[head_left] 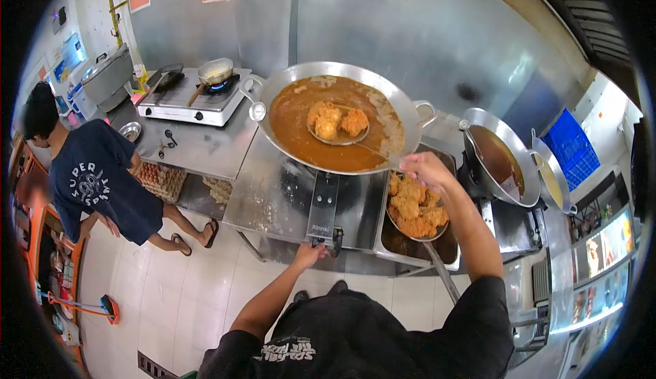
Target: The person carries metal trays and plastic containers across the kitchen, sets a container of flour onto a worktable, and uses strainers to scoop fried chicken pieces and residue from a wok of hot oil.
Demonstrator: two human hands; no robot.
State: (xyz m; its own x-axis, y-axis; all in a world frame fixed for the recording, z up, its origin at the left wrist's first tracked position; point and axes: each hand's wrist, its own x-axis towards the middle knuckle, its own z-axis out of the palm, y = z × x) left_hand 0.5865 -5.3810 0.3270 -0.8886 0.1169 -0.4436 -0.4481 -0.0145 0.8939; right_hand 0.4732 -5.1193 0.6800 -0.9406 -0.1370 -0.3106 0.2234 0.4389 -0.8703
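A large two-handled wok (294, 75) of brown oil sits on the burner. My right hand (425, 170) is closed on the handle of a skimmer (370, 131), whose bowl holds several fried pieces (328, 120) over the oil. Below the wok, my left hand (310, 254) is at the stove's front knob (318, 241), fingers closed around it. Near my right forearm, a strainer full of fried chicken (415, 208) rests on a metal tray (389, 246), its long handle pointing toward me.
A person in a dark shirt (92, 174) stands at the left. A two-burner stove (184, 109) holds a lit pan (216, 71). Egg trays (160, 182) lie beneath the counter. Two more woks, one with dark oil (495, 160), stand at the right near a blue basket (570, 148).
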